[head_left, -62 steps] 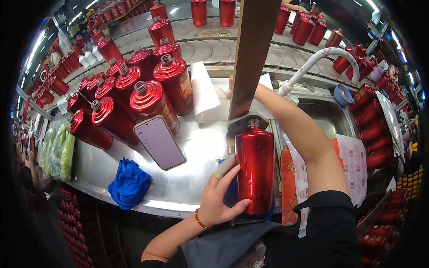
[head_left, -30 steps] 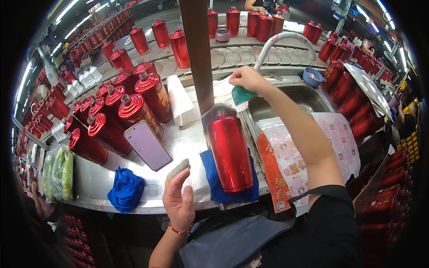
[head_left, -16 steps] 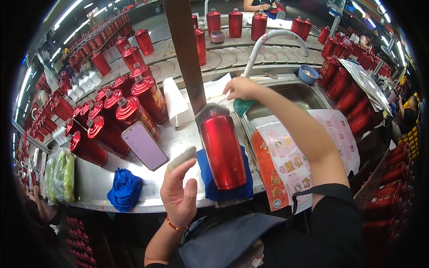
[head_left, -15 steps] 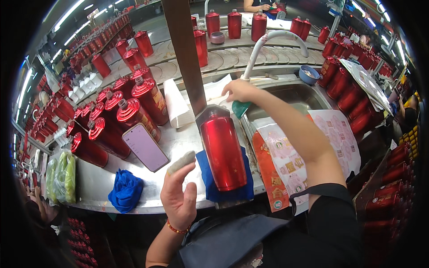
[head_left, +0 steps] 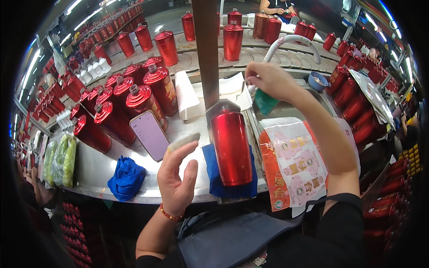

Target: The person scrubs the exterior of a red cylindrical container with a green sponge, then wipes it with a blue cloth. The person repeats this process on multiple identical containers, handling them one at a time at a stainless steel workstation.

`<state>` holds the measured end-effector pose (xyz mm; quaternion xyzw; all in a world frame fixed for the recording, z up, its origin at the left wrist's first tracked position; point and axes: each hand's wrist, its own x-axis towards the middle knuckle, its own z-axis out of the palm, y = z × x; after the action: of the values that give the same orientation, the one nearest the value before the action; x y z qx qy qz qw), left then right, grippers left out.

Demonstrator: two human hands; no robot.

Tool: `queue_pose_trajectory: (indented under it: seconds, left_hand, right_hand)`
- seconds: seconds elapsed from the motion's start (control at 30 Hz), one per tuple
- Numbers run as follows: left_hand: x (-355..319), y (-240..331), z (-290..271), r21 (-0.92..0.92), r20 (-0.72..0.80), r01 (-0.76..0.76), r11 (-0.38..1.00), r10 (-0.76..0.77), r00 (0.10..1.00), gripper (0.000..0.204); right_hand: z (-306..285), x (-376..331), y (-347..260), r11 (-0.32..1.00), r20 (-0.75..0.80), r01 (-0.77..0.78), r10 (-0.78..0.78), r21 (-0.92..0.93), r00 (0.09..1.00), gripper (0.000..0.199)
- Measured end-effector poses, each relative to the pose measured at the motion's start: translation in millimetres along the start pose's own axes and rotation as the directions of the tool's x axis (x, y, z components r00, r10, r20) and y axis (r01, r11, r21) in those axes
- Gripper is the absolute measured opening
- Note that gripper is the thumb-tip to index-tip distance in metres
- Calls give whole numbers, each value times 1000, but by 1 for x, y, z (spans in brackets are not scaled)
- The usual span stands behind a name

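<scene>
Apron: dark grey apron across the lap, at the lower edge.
Left hand: left hand is raised palm inward over the near edge, thumb well apart from the forefinger, which wears a pale cover; it holds nothing and is just beside the bottle, apart from it.
Bracelet: bead bracelet around the left wrist.
Bottle: glossy red bottle lies in front of the person, base toward the body, neck away, on a flat blue cloth.
Surface: metal surface, its near edge curving across the view, with a crumpled blue cloth to the left.
Papers: orange-red sheet right of the bottle, partly under a printed white sheet.
Phone: phone, screen lit, tilted against the standing red bottles.
Bag: clear bag of green produce at far left.
Right hand: right hand hangs above the sink, fingers curled around a blurred green piece; whether thumb and forefinger pinch something else, I cannot tell.
Post: brown post rises behind the bottle's neck; white paper lies left of it.
Tap: pale curved tap behind the sink, blue bowl to its right.
Conveyor: curved conveyor beyond, carrying more red bottles.
Co-worker: a seated person at the far side.
</scene>
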<state>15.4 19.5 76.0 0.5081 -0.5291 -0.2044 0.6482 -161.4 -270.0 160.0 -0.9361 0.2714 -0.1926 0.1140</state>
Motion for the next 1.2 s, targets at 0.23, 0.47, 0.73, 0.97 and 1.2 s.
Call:
queue_pose_trajectory:
  seconds: [0.23, 0.47, 0.73, 0.97, 1.2]
  left_hand:
    - [68, 19, 49, -84, 64, -236, 968, 242, 968, 62]
    - [57, 39, 57, -436, 549, 387, 813, -100, 830, 44]
    - [5, 25, 20, -174, 620, 622, 763, -406, 671, 25]
    - [-24, 13, 12, -51, 553, 564, 824, -447, 703, 18]
    - [-24, 24, 38, -100, 563, 509, 855, -373, 738, 27]
  right_hand:
    - [-71, -62, -89, 944, -110, 301, -287, 137, 952, 10]
    - [-82, -111, -99, 924, -224, 155, -79, 349, 972, 11]
    - [-45, -205, -51, 846, -146, -197, 305, 496, 941, 7]
    - [-26, -252, -41, 897, 67, -443, 442, 3, 895, 32]
    - [15, -194, -106, 758, 299, -240, 62, 606, 952, 42]
